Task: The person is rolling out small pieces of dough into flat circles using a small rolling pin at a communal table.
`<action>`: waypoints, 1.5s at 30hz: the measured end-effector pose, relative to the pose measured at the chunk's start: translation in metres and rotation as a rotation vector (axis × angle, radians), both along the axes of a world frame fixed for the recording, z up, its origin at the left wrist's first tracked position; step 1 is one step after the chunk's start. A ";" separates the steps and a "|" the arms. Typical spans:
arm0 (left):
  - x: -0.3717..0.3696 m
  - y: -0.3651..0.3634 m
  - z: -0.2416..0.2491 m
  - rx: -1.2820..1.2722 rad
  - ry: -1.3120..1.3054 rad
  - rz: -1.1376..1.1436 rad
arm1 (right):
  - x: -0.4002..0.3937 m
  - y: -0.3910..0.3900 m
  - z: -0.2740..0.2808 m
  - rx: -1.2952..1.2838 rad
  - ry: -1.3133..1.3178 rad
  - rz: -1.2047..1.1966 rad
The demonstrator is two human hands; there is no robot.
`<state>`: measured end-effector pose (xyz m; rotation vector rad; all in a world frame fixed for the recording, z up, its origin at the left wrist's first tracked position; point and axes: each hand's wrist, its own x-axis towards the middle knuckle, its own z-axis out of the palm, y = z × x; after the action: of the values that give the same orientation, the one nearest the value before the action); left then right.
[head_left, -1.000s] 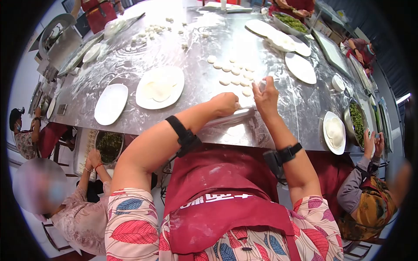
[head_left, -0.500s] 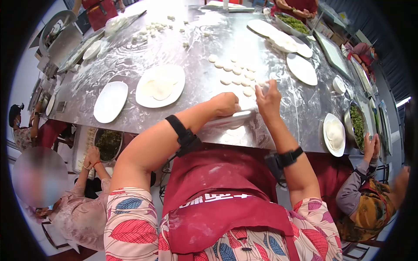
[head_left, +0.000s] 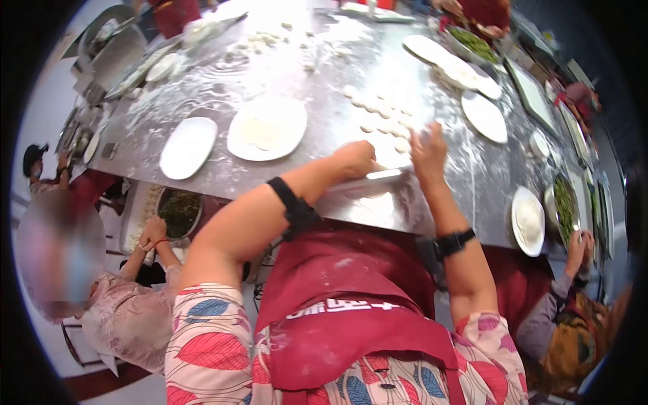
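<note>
My left hand [head_left: 354,160] is curled closed over the steel table [head_left: 462,182], at the left end of a pale shiny bar-like edge [head_left: 383,175]. What its fingers hold is hidden. At the bar's right end, my right hand [head_left: 430,154] is raised with thumb and fingers apart, slightly blurred. Just beyond both hands lie several small flattened dough pieces [head_left: 385,125], the closest right beside my right fingertips. To the left, a white plate [head_left: 294,147] carries thin round dough wrappers [head_left: 260,131].
A white oval plate [head_left: 189,147] stands farther left. On the right are a plate [head_left: 517,233] with wrappers and a bowl of chopped greens [head_left: 562,202]. Co-workers' hands [head_left: 154,233] show at lower left, others at right. More dough pieces [head_left: 260,42] lie at the back.
The view has swung, so the table and plates appear farther right. My left hand stays closed by the bar's left end; my right hand remains raised near the dough pieces.
</note>
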<state>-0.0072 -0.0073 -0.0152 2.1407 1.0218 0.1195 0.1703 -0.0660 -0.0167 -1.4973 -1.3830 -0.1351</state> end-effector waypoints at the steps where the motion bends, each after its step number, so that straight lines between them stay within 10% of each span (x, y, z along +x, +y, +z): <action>1: -0.002 -0.003 0.005 -0.032 0.003 -0.015 | 0.001 -0.005 0.000 0.031 -0.046 0.009; 10: -0.057 0.000 0.028 -0.221 -0.190 -0.064 | -0.027 -0.113 0.004 -0.117 0.390 0.077; 21: -0.208 0.120 0.058 0.100 -0.182 0.678 | -0.023 -0.110 0.000 -0.071 0.372 0.113; 30: -0.097 0.113 0.032 0.316 0.026 0.281 | -0.018 -0.107 -0.011 -0.024 0.328 0.065; 45: 0.038 0.141 -0.009 0.277 0.191 0.285 | -0.018 -0.111 0.006 0.018 0.275 0.117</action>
<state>0.0312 0.1339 -0.0243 2.2719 1.4952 0.2060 0.1528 -0.1771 -0.0109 -1.3595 -1.2386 0.1276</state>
